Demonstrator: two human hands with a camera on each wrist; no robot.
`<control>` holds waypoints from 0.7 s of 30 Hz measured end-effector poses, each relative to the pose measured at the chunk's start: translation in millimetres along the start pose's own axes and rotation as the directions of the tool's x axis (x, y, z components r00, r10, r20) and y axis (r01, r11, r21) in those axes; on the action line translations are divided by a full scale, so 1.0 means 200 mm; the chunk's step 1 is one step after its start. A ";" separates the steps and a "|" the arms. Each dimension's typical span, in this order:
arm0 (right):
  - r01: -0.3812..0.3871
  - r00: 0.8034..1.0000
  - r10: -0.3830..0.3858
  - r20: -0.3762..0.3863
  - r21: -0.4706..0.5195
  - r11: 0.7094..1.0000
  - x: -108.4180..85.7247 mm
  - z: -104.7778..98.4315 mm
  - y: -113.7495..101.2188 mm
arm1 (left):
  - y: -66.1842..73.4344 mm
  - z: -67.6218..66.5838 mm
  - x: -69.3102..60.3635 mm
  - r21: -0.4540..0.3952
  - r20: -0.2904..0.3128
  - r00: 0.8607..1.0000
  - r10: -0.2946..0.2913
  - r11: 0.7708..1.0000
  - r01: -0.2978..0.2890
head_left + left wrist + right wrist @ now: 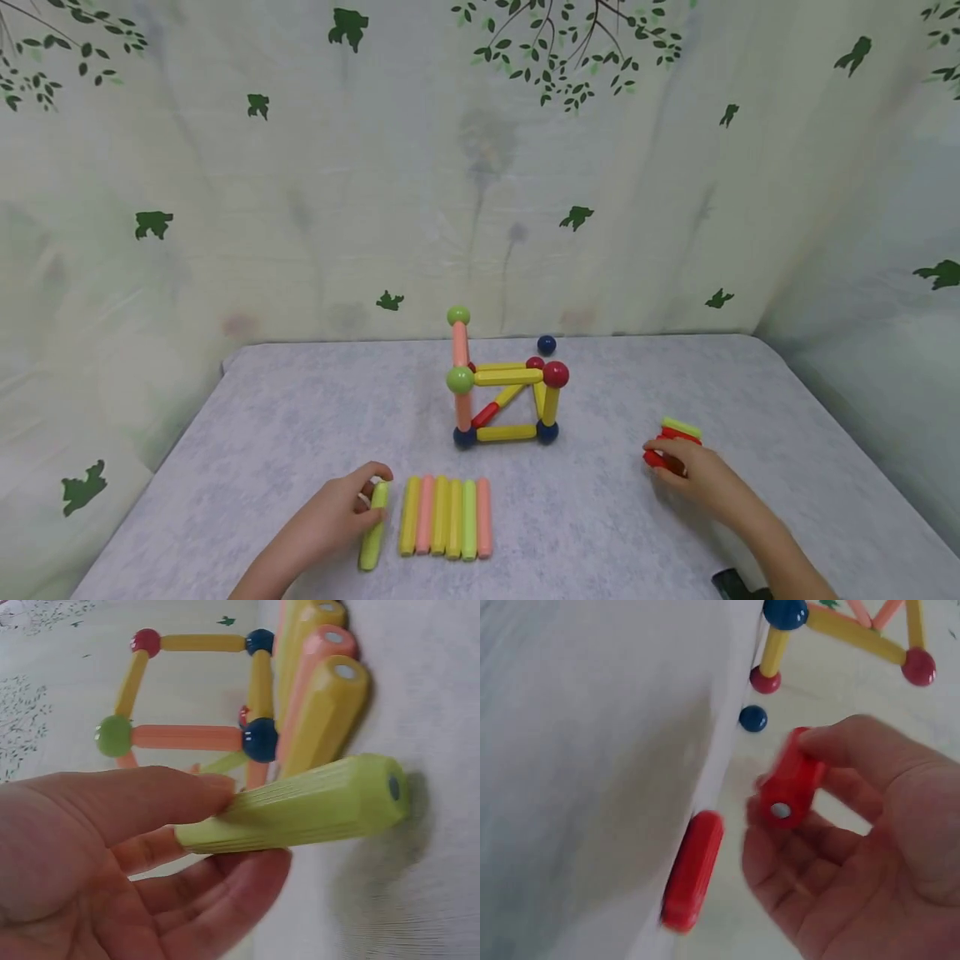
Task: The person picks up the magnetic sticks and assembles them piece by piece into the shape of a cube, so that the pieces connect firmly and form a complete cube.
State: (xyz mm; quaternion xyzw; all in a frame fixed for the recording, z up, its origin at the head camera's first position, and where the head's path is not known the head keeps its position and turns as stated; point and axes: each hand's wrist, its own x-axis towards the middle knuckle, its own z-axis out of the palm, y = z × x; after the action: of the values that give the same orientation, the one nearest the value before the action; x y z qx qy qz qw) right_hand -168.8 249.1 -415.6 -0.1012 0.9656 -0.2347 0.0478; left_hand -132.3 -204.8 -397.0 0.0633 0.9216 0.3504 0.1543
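Note:
My left hand (341,512) pinches a yellow-green magnetic rod (300,806) between thumb and fingers, just left of a row of rods (446,517) in yellow, pink and green. At the right, my right hand (697,475) grips a short red rod (791,784), its silver magnet end showing in the right wrist view. Another red rod (693,871) lies on the table below that hand. Just beyond the fingers is a short yellow-green rod (681,427). Farther back stands a frame of rods and balls, with a green ball (460,380), a red ball (556,374) and yellow rods (508,377).
A loose dark blue ball (547,344) sits behind the frame near the back edge of the grey table (300,417). Near the right forearm a black object (731,583) shows at the bottom edge. A leaf-patterned cloth (360,208) hangs behind.

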 end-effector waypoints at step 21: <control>0.455 0.864 -0.396 -0.311 0.144 0.879 0.26 0.23 -0.53 | 0.30 0.16 0.19 -0.269 -0.548 0.738 0.393 0.753 -0.600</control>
State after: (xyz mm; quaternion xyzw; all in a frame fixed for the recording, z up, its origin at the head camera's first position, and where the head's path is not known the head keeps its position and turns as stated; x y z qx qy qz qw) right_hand -195.4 124.4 -409.0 -0.2740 0.8855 -0.3527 -0.1282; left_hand -157.7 -130.7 -388.7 0.1934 0.7771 0.5772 -0.1598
